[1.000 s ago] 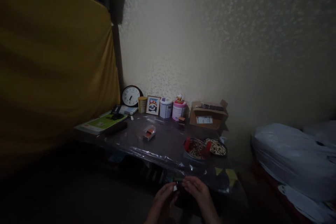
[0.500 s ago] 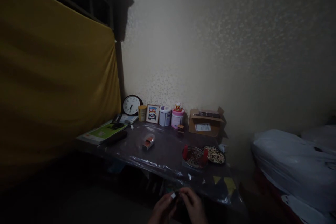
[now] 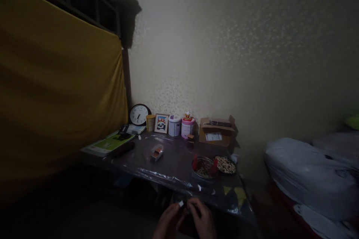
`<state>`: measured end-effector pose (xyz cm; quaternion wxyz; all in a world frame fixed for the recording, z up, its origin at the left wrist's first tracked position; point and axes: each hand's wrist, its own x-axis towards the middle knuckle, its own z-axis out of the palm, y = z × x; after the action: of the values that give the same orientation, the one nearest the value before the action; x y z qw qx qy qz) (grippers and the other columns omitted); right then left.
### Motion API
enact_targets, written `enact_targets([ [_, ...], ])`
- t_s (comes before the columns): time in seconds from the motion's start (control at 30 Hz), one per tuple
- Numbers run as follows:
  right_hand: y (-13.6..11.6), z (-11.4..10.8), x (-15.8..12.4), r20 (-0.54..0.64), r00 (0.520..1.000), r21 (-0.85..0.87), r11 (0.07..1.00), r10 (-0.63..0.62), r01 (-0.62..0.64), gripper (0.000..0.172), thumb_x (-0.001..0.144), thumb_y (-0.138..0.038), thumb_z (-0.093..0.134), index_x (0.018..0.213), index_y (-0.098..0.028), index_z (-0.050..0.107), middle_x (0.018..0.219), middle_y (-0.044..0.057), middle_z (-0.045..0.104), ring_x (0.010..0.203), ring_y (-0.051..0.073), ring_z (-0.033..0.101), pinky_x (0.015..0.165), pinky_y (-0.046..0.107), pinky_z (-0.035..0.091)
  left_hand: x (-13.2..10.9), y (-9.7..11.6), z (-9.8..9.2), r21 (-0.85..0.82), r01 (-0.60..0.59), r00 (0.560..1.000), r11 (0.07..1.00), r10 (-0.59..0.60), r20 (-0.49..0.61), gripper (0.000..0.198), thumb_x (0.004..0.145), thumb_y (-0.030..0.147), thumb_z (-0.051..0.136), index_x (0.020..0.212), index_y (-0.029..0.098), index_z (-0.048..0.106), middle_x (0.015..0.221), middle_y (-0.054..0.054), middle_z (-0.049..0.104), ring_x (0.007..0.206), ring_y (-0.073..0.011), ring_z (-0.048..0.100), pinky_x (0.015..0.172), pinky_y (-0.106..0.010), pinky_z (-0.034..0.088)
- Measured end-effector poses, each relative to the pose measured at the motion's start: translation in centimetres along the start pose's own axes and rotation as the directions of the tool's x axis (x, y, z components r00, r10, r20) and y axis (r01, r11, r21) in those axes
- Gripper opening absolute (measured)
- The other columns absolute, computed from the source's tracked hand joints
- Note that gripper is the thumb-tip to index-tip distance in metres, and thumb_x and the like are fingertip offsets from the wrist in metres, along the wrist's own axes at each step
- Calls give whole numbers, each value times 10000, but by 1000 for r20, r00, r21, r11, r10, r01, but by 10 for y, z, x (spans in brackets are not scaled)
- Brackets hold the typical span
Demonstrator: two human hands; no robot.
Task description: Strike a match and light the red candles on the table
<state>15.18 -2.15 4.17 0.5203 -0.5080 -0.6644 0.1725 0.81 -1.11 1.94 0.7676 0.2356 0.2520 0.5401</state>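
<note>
We're in pretty dim light here: pale wall (image 3: 196, 56) with shiny speckles toward the upper right, big yellow cloth (image 3: 61, 86) hanging down the left side, plastic-covered table (image 3: 175, 157) lower middle, and near-black shadow lower left.

Round clock (image 3: 139, 115) — panda picture (image 3: 161, 123) to its right, probably a yellow curtain (image 3: 64, 82) left.

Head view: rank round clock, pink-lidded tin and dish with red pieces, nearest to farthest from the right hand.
From the right hand:
1. Dish with red pieces: front right of the table.
2. Pink-lidded tin: at the back, around the middle.
3. Round clock: back left.
</note>
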Motion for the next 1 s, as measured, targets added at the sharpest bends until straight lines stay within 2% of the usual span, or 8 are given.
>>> enact_targets([
  [0.13,-15,-6,5,-63,997,-39,999,-38,36,179,823,-315,481,790,-224,632,749,4,692,701,146,648,652,187,492,-10,12,12,68,-28,999,997,25,41,185,669,287,656,819,187,700,916,-73,709,959,-240,592,923,-388,374],
  [0.27,-41,-20,12,-187,978,-91,993,-90,74,169,829,-296,479,828,-225,633,812,20,698,772,164,651,721,233,496,-13,23,25,54,-42,999,998,42,6,160,672,288,651,779,175,687,821,-57,713,867,-209,613,872,-350,393],
  [0.4,-68,-30,9,-271,929,-134,966,-251,221,159,836,-224,476,884,-227,628,878,51,687,843,184,633,771,296,492,-19,32,41,65,-88,995,994,85,49,166,698,302,627,776,162,672,765,-50,697,793,-196,613,838,-342,397],
  [0.5,-64,-27,7,-156,923,-186,928,-351,322,203,842,-189,452,924,-236,632,905,55,685,870,189,622,797,329,485,-25,37,53,85,-138,990,987,134,47,149,683,285,643,764,162,663,741,-38,687,762,-184,605,779,-304,411],
  [0.53,-58,-25,7,-111,931,-202,925,-347,321,211,846,-198,440,914,-236,636,893,52,688,856,189,623,793,333,485,-27,38,56,89,-142,989,986,138,44,147,681,281,646,768,163,661,738,-34,686,750,-178,603,754,-291,414],
  [0.6,-41,-24,10,-142,952,-223,946,-272,237,220,852,-240,423,870,-226,641,843,51,688,796,187,628,747,323,493,-30,39,58,89,-130,991,988,125,56,156,694,285,635,794,167,657,737,-30,685,718,-167,599,713,-279,417],
  [0.73,-24,-35,19,-349,934,-152,988,-80,27,199,837,-302,453,840,-206,626,850,60,673,800,181,611,726,292,482,-31,41,46,115,-121,992,986,116,48,171,703,282,631,814,157,665,797,-49,691,767,-167,596,729,-273,416],
  [1.0,-37,-56,36,-530,844,-27,996,-86,85,184,775,-329,538,702,-177,613,738,51,627,713,183,572,653,304,478,-39,48,-13,214,-17,995,977,36,-89,200,699,301,633,859,191,683,964,-67,693,912,-192,585,786,-285,413],
])
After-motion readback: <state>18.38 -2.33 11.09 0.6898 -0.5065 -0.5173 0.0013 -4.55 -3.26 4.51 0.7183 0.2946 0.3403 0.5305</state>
